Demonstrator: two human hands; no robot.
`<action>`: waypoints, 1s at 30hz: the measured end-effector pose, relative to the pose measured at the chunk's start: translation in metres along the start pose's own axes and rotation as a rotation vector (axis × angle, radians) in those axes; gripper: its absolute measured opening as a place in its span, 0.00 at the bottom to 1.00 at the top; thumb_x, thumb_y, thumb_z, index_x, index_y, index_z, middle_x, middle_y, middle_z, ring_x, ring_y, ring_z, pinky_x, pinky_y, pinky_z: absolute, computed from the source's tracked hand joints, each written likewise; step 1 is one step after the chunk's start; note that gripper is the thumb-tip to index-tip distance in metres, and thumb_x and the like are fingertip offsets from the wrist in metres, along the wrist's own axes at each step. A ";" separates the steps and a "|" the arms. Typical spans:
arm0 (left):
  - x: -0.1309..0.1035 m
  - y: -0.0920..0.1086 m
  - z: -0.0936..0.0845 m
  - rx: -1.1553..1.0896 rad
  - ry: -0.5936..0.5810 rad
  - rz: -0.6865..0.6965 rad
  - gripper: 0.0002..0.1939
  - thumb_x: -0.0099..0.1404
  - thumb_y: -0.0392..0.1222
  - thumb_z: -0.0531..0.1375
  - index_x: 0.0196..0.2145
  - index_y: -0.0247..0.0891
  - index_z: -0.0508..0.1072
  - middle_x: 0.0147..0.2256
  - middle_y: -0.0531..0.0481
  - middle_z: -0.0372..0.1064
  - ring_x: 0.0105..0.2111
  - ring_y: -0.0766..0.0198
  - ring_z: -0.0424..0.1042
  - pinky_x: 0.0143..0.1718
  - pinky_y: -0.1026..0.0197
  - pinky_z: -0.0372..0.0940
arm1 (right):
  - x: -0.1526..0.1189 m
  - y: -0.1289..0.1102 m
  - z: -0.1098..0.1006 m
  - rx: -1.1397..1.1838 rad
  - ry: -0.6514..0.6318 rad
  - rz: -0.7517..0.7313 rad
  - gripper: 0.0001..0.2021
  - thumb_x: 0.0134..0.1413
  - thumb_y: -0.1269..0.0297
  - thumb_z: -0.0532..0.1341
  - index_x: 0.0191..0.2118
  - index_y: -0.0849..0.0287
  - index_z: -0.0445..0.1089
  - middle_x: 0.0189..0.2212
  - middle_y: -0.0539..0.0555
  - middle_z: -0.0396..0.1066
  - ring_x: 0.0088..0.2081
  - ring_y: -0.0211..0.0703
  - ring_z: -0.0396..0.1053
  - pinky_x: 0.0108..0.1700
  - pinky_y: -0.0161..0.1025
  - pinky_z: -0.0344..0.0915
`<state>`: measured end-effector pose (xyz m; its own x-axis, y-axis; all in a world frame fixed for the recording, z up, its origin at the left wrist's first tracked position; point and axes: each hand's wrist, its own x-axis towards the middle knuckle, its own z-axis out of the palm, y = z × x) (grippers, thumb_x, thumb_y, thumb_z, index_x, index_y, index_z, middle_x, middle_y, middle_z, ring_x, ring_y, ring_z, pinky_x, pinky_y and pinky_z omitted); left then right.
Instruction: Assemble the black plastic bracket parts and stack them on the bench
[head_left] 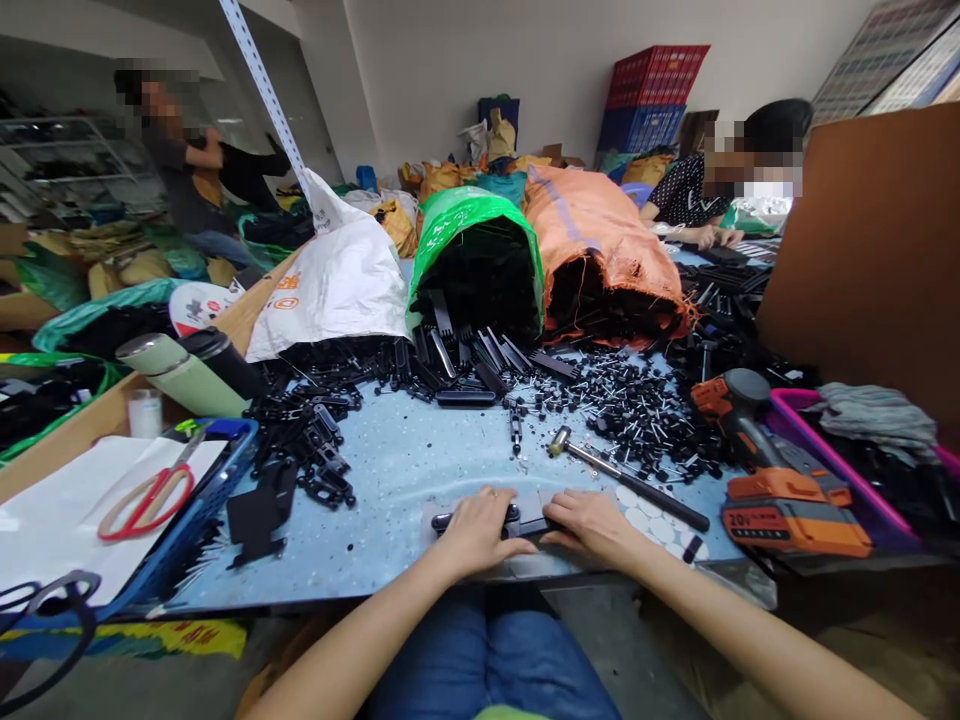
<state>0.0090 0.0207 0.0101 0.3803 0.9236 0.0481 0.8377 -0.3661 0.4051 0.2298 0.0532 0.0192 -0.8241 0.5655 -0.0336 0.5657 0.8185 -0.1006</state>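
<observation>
My left hand (478, 532) is closed over a long black plastic part (534, 521) lying low at the front edge of the blue table (397, 470). One rounded end of the part sticks out left of my fingers. My right hand (594, 526) grips the other end, its fingers curled over it and hiding that end. Just beyond the right hand lies a hammer (630, 482) with a black handle, its head pointing left. A small black hinged piece (516, 428) and a smooth black bar (466, 398) rest farther back.
Black parts spill from a green sack (480, 200) and an orange sack (600, 220). Loose pins (637, 410) cover the right side, near a cordless drill (780, 480). Scissors (150, 500) lie on paper at left. A co-worker (697, 200) sits at back right; another person stands back left.
</observation>
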 end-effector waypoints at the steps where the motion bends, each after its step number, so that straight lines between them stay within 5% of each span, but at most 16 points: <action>1: 0.019 -0.003 -0.001 0.029 0.026 -0.015 0.28 0.61 0.59 0.52 0.53 0.40 0.58 0.45 0.45 0.65 0.44 0.56 0.64 0.42 0.58 0.60 | -0.002 0.005 0.006 0.016 0.017 0.004 0.18 0.61 0.50 0.47 0.37 0.58 0.65 0.32 0.54 0.67 0.35 0.42 0.64 0.33 0.38 0.52; 4: 0.091 -0.019 -0.008 0.117 0.123 -0.135 0.18 0.69 0.41 0.43 0.54 0.39 0.58 0.47 0.43 0.64 0.45 0.59 0.63 0.43 0.59 0.59 | -0.009 0.013 0.016 0.041 0.069 0.015 0.18 0.60 0.49 0.48 0.37 0.59 0.66 0.31 0.54 0.67 0.36 0.43 0.63 0.36 0.39 0.53; 7: 0.154 -0.038 -0.011 0.138 0.140 -0.147 0.15 0.65 0.31 0.46 0.45 0.36 0.68 0.45 0.40 0.64 0.46 0.57 0.62 0.43 0.57 0.59 | -0.007 0.019 0.016 0.052 0.097 0.034 0.17 0.60 0.50 0.50 0.37 0.58 0.66 0.33 0.54 0.67 0.36 0.43 0.63 0.38 0.39 0.54; 10: 0.182 -0.050 -0.002 0.133 0.135 -0.128 0.10 0.62 0.29 0.50 0.34 0.32 0.71 0.40 0.40 0.67 0.46 0.56 0.62 0.45 0.56 0.58 | 0.018 0.037 0.010 0.001 0.151 0.134 0.13 0.62 0.57 0.49 0.41 0.57 0.66 0.37 0.55 0.67 0.40 0.43 0.62 0.41 0.39 0.55; 13: 0.182 -0.055 0.010 0.103 0.153 -0.156 0.06 0.63 0.33 0.53 0.36 0.31 0.70 0.39 0.44 0.67 0.45 0.58 0.63 0.46 0.53 0.59 | 0.060 0.067 0.005 -0.098 0.152 0.350 0.11 0.62 0.61 0.49 0.43 0.58 0.65 0.40 0.56 0.66 0.43 0.45 0.61 0.42 0.38 0.56; 17: 0.162 -0.061 0.009 -0.009 0.189 -0.222 0.06 0.63 0.35 0.54 0.36 0.31 0.69 0.38 0.45 0.67 0.43 0.59 0.65 0.45 0.52 0.59 | 0.108 0.098 0.006 -0.150 0.092 0.498 0.09 0.60 0.68 0.49 0.42 0.61 0.64 0.39 0.58 0.66 0.42 0.46 0.64 0.41 0.37 0.57; 20: 0.129 -0.064 -0.004 -0.154 0.241 -0.264 0.06 0.62 0.33 0.53 0.33 0.32 0.71 0.37 0.42 0.68 0.42 0.57 0.65 0.45 0.55 0.58 | 0.118 0.107 0.011 -0.136 0.063 0.521 0.09 0.60 0.71 0.49 0.42 0.61 0.64 0.40 0.59 0.65 0.38 0.43 0.66 0.38 0.35 0.57; 25: 0.034 -0.067 -0.022 -0.495 0.319 -0.386 0.11 0.62 0.44 0.53 0.30 0.35 0.71 0.31 0.46 0.70 0.34 0.61 0.68 0.37 0.61 0.60 | 0.122 0.112 0.019 -0.110 0.040 0.518 0.10 0.59 0.64 0.52 0.46 0.59 0.62 0.44 0.58 0.62 0.43 0.45 0.64 0.40 0.35 0.58; 30: -0.044 -0.063 -0.018 -0.862 0.339 -0.570 0.22 0.56 0.58 0.56 0.28 0.32 0.71 0.22 0.49 0.67 0.20 0.67 0.64 0.21 0.66 0.57 | 0.133 0.117 0.022 -0.087 0.048 0.543 0.11 0.58 0.62 0.54 0.45 0.61 0.62 0.43 0.60 0.63 0.45 0.48 0.63 0.40 0.36 0.58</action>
<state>-0.0675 0.0053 -0.0014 -0.2163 0.9641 -0.1538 0.2501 0.2070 0.9458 0.1856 0.2224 -0.0192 -0.4117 0.9112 -0.0123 0.9113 0.4117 0.0007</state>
